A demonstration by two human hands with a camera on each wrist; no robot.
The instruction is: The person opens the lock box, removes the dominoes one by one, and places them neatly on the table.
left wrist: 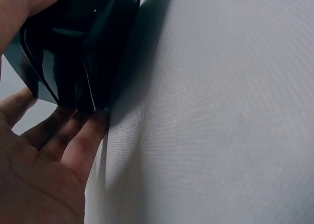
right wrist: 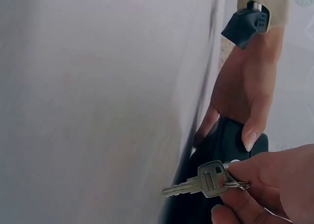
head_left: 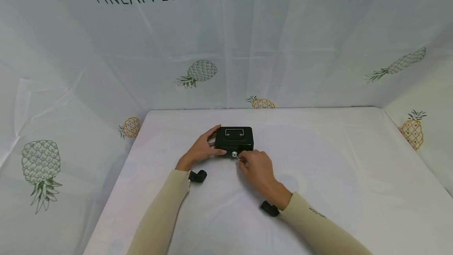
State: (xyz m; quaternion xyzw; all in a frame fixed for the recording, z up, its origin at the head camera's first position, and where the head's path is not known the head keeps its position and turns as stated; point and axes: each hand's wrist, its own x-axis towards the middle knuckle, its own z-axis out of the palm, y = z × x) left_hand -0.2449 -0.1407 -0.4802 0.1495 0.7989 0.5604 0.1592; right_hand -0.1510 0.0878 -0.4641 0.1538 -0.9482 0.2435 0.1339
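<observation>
A small black cash box [head_left: 234, 146] with a thin handle [head_left: 234, 132] on its lid sits on the white-covered table. My left hand [head_left: 203, 146] grips its left end, thumb along the front and fingers at the side and back. In the left wrist view, the fingertips [left wrist: 93, 123] press the glossy box wall [left wrist: 64, 62] low down. At the front, my right hand [head_left: 258, 168] pinches a key right by the round silver lock [head_left: 234, 154]; its fingers mostly hide that key. A second silver key [right wrist: 208, 180] dangles from the same small ring [right wrist: 238, 185].
White cloth [head_left: 318, 176] covers the table [head_left: 198, 215]. A pale curtain [head_left: 283, 42] printed with pineapples hangs behind and at both sides. Black wrist cameras [head_left: 269, 208] sit at both beige sleeve cuffs.
</observation>
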